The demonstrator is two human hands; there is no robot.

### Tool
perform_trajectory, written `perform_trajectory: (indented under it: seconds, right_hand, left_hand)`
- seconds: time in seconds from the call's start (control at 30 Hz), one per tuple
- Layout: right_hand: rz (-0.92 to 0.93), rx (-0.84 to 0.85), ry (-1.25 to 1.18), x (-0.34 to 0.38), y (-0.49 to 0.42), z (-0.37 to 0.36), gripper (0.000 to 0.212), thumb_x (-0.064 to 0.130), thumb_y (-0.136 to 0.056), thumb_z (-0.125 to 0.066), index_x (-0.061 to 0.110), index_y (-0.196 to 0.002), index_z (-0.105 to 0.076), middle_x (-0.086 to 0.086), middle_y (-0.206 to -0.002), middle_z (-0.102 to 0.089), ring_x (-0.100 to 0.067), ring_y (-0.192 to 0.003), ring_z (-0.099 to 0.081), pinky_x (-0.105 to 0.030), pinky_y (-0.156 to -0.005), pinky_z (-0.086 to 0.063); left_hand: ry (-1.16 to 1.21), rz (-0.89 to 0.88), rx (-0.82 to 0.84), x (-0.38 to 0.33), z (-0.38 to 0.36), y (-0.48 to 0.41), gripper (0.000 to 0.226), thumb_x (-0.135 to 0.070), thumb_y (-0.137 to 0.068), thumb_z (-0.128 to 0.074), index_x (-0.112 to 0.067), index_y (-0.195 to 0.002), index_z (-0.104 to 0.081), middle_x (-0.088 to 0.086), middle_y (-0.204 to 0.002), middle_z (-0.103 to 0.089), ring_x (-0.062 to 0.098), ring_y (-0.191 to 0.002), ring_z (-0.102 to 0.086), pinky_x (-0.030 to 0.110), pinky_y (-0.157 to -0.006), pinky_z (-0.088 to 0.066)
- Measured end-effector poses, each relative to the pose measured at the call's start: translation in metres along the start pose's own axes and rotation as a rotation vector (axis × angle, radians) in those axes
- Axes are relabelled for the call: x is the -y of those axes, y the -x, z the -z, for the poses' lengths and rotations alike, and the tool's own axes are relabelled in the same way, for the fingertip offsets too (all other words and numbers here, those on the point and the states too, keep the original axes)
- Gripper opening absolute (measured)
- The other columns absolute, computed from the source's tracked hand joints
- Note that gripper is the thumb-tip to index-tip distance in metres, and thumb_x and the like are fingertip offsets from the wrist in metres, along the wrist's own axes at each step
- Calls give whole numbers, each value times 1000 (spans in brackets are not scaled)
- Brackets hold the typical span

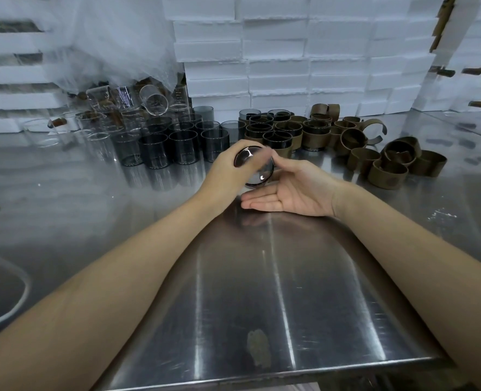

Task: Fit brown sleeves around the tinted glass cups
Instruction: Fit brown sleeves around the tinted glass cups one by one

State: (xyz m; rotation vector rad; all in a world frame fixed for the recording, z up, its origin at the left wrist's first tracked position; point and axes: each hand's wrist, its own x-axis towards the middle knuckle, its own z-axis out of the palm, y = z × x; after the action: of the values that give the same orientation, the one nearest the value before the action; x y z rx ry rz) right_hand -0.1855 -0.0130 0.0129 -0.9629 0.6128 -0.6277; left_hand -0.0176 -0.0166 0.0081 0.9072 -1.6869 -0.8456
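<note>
My left hand (230, 165) grips a tinted glass cup (257, 172) from above, tilted so its round base faces me, over the steel table (261, 277). My right hand (287, 193) lies palm up with straight fingers just under and beside the cup, its thumb near the rim. Bare tinted cups (182, 145) stand in rows behind my left hand. Cups wearing brown sleeves (284, 134) stand behind the held cup. Loose brown sleeves (388, 165) lie piled to the right.
Clear glass cups (106, 119) are heaped at the back left under white netting. White foam boxes (304, 52) are stacked along the back wall. A round grey rim (22, 292) shows at the left edge. The table's front edge (261, 375) runs near me.
</note>
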Motion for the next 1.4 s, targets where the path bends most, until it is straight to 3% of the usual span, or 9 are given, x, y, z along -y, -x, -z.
perform_trajectory:
  seconds: [0.17,0.37,0.57,0.7,0.8,0.93,1.03,1.23,1.4]
  right_hand:
    - [24,-10,37,0,0,-1,56,46,-96,-47,4,-134,-47,-39,-120,-57,-44,-114,-60,-39,-89,-56]
    - [18,-35,3,-2,-1,-4,64,48,-90,-48,1,-133,-39,-39,-113,-61,-42,-108,-64,-36,-81,-58]
    - [17,-44,65,-1,-2,-7,81,69,-86,-36,1,-131,-44,-35,-114,-62,-40,-110,-64,-35,-87,-57]
    - [122,-86,131,-4,1,-11,52,34,-83,-66,4,-124,-52,-27,-115,-66,-33,-109,-66,-30,-84,-57]
    - [262,-268,153,-7,-3,-12,42,6,-75,-76,10,-108,-49,-10,-91,-72,-24,-84,-73,-23,-65,-57]
    - [481,-631,713,-7,-5,-12,29,3,-85,-64,18,-103,-47,-2,-78,-61,-11,-55,-58,-21,-49,-47]
    - [593,-675,903,-10,-5,-10,24,5,-94,-53,7,-118,-48,3,-94,-58,-8,-78,-56,-14,-68,-46]
    - [597,-669,1139,-14,-4,-13,24,8,-82,-59,13,-92,-39,-1,-74,-60,-10,-66,-57,-20,-54,-43]
    - [601,-561,1164,-17,-5,-14,43,16,-74,-73,16,-94,-36,8,-81,-60,3,-69,-57,-14,-58,-42]
  left_hand:
    - [-52,-63,0,1,2,2,30,-24,-77,-83,-18,-102,-67,-14,-91,-69,-4,-86,-64,9,-77,-47]
    - [-87,-50,-94,-3,-4,0,9,-28,-91,-69,-19,-89,-67,-25,-76,-66,-7,-76,-61,5,-72,-42]
    - [-74,-10,-180,-2,-5,-1,40,-33,-105,-41,-9,-92,-70,-7,-83,-69,12,-85,-66,25,-76,-47]
    - [-98,-66,-124,-3,-6,4,43,-26,-109,-27,-13,-105,-68,-4,-110,-70,10,-109,-63,34,-101,-46]
    - [-355,-293,-107,-6,-9,8,37,-18,-106,-32,-9,-116,-66,1,-127,-64,17,-126,-53,32,-110,-37]
    - [-743,-516,62,-13,-16,14,45,-25,-102,-32,-5,-126,-64,7,-137,-59,23,-137,-45,39,-119,-25]
    - [-883,-482,122,-14,-25,17,49,-30,-104,-31,-5,-144,-46,6,-154,-41,19,-148,-26,34,-123,-8]
    - [-798,-261,20,-11,-23,14,61,-33,-106,-32,-7,-156,-8,6,-165,-1,16,-152,-1,20,-119,-1]
    - [-469,30,-52,-10,-14,7,85,-45,-97,-54,-15,-157,-2,-1,-161,-26,14,-143,-30,15,-103,-21]
